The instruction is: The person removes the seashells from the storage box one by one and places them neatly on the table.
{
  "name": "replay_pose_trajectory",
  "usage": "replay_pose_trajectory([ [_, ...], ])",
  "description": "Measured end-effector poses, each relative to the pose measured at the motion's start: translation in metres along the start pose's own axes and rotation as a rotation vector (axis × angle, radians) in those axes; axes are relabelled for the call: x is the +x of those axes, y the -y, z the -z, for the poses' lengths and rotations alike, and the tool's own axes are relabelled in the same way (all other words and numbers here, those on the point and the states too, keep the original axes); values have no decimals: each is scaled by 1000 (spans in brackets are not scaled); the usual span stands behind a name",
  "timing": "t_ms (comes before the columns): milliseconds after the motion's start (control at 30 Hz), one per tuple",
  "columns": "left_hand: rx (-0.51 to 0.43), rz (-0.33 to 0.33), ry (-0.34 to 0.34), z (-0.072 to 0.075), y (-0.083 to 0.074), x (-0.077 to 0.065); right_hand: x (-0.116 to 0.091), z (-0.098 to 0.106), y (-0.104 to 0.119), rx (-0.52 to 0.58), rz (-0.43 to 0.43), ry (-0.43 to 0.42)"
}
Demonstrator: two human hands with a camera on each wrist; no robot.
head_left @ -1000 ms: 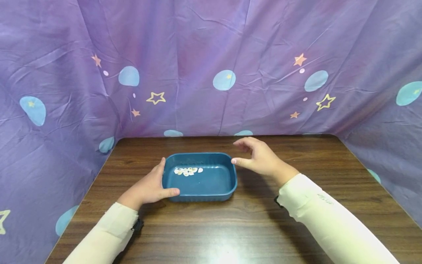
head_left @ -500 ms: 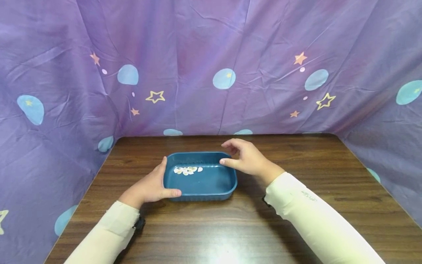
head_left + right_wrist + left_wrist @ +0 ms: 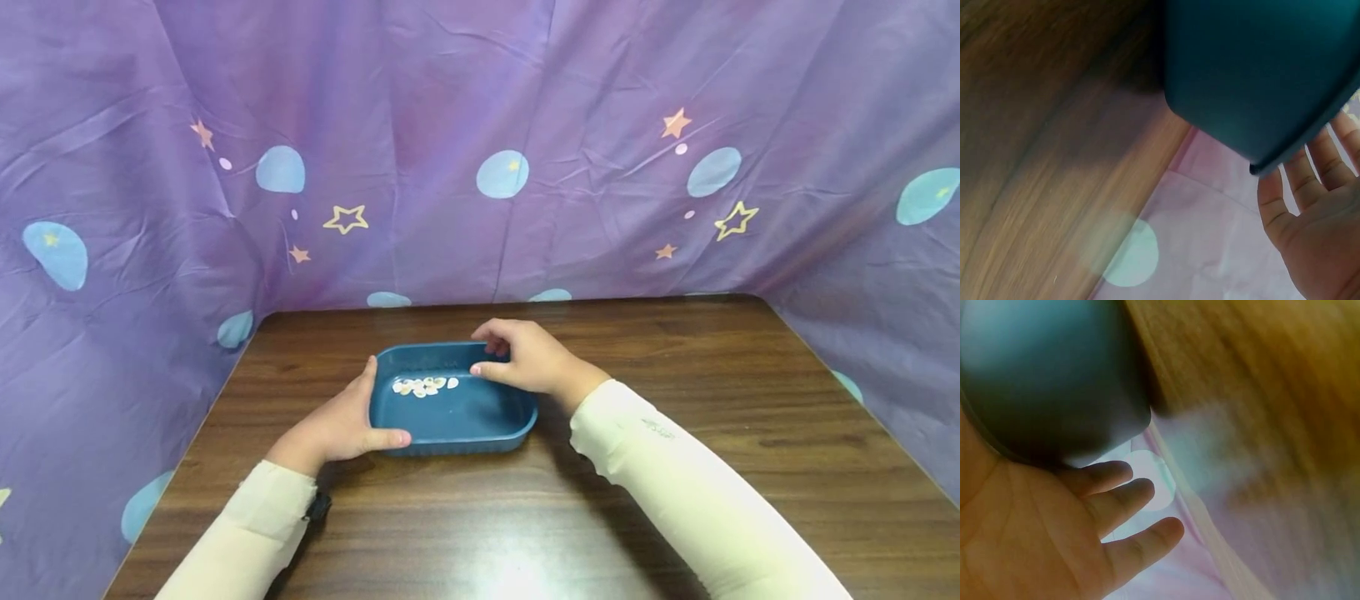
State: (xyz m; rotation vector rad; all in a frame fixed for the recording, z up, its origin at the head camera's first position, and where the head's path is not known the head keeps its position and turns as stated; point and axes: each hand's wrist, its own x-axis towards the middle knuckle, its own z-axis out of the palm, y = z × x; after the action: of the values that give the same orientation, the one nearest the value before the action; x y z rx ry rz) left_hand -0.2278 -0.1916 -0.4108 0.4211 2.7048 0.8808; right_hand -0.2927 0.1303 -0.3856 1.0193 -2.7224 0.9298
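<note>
A teal rectangular plastic tub point(image 3: 480, 421) with rounded corners sits on the table. In its far left part lies a cluster of small, flat white pieces point(image 3: 420, 386), some with yellowish marks; their kind is too small to tell. My left hand point(image 3: 337, 421) rests against the tub's near left corner, its thumb along the front rim and its fingers by the left wall. In the left wrist view these fingers point(image 3: 1129, 550) are extended. Over the tub's right side hovers my right hand point(image 3: 528, 358), fingers loosely bent, with nothing visible between thumb and fingertips.
The brown wood-grain table point(image 3: 675, 400) reaches back to a purple curtain point(image 3: 420, 150) printed with stars and blue ovals, which encloses the back and both sides. Light sleeves cover both forearms. A dark wrist device point(image 3: 318, 506) shows below the left wrist.
My right hand has moved left, from beside the tub's right rim to over its inside. The left hand stays at the near left corner, and the white pieces lie as before.
</note>
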Motion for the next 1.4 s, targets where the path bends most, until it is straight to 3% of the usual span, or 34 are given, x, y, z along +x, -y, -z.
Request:
replay_pose_trajectory([
  [233,-10,5,10,0,-2,-2,6,-12,5,-75,9,43],
  [733,-8,37,49,-2,2,1,18,-35,14,-98,-64,183],
  [967,-5,26,50,0,1,2,23,-41,14,-123,-87,192],
  [1400,5,41,47,1,2,2,30,-48,13,-171,-157,284],
])
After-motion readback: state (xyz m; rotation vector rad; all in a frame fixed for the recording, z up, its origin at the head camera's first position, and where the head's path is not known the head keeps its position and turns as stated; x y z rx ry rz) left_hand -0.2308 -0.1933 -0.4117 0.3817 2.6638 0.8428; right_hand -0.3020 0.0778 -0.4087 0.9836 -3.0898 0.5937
